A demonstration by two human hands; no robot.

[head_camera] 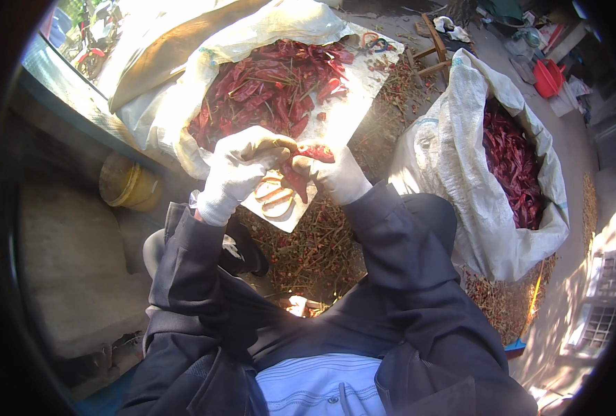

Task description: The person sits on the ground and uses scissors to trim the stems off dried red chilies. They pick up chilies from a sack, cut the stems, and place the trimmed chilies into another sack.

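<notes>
In front of my chest, both hands wear pale work gloves with soiled fingertips. My left hand (248,164) pinches the end of a dried red chili pepper (294,182) that hangs downward. My right hand (336,174) is up against it, fingers closed on another red chili (316,152) lying across its fingertips. The fingers partly hide where the two chilies meet. Just beyond my hands, a heap of dried red chilies (271,78), some with stems, spills from the mouth of a white woven sack (193,104) onto a pale sheet (362,99).
To the right stands another white woven sack (443,151), holding red chilies (513,166). Stems and scraps (313,255) litter the ground between my legs. A yellow bucket (131,184) is at left, a wooden frame (435,47) and red dustpan (547,78) farther off, a broom (516,346) lower right.
</notes>
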